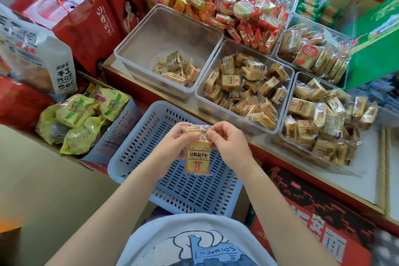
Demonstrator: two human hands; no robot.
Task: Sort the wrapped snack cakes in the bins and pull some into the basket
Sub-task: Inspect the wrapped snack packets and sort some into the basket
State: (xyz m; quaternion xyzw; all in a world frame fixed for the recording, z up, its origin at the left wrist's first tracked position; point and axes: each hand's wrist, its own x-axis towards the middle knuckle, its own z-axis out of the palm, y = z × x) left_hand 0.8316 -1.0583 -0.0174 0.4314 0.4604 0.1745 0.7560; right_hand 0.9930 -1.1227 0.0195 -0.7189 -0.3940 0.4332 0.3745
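Hands, left hand (172, 147) and right hand (230, 143), pinch one wrapped snack cake (197, 157) between them above the blue basket (129, 168).

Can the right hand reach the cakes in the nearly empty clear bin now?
Probably not at once: the right hand and left hand both hold a wrapped cake above the basket. The bin itself is open on top.

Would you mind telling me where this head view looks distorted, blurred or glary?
Head view: wide-angle bending curves the counter edge and bins; the lower-right red carton smears toward the corner; the held snack cake and blue basket are sharp; soft glare on the clear wrappers.
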